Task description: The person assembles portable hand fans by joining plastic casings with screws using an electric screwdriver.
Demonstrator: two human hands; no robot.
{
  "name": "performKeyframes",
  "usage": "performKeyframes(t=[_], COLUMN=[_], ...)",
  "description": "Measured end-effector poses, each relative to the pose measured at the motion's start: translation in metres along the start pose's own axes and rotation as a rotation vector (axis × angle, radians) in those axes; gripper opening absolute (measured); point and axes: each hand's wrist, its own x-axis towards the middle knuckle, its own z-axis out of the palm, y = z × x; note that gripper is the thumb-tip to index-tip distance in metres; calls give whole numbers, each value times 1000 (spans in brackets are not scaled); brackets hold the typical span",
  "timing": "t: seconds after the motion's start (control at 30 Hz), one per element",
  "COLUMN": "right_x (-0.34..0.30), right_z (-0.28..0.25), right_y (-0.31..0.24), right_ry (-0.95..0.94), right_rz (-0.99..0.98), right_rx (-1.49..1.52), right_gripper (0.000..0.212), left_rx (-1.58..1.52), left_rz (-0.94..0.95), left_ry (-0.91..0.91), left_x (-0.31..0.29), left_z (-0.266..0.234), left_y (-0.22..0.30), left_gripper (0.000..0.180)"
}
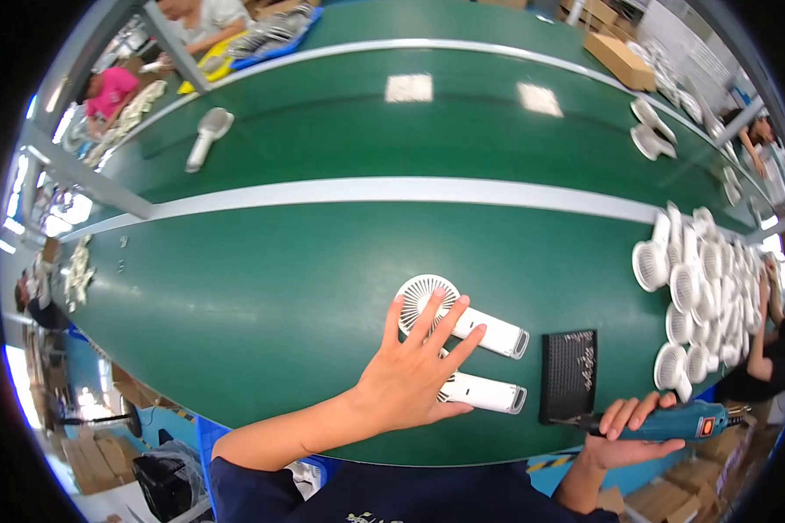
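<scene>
Two white handheld fans lie one above the other on the green work surface (279,288). My left hand (397,379), fingers spread, rests across the upper fan (497,336), with fingertips on its round grille. The palm and thumb partly cover the head of the lower fan (484,394), whose handle points right. My right hand (628,449) is wrapped round a teal electric screwdriver (685,424). Its tip points left and lies at the lower edge of a black perforated tray (563,375), where small screws are scattered along the right side.
Many white fans are heaped (706,296) at the right. Beyond a pale rail (410,190) runs another green strip bearing a single fan (208,139) and a pair of white parts (651,131). Grey posts (87,174) stand at the left. Other people work around the edges.
</scene>
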Motion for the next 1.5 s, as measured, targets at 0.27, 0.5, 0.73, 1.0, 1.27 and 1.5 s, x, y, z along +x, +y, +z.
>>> performKeyframes(t=[0.27,0.5,0.73,1.0,1.27,1.5], right_x=[-17,-40,-64,-60,-42,-25], right_z=[-4,28,35,62,85,61], right_y=[-12,0,0,46,64,66], right_ry=[199,146,6,-104,-140,-327], right_rz=[150,110,342,346,438,498], right_rx=[-37,-223,-9,28,130,113], right_gripper=[72,75,75,66,63,63], left_rx=[115,286,516,34,-161,-464], left_rz=[-17,-238,-1005,-682,-626,-600], left_ry=[391,824,731,542,403,624], left_x=[95,164,-22,-56,-72,-95], left_z=[-13,-90,-100,-98,18,16], left_y=[-110,-220,-438,-271,-1,58], left_gripper=[79,58,43,24,39,57])
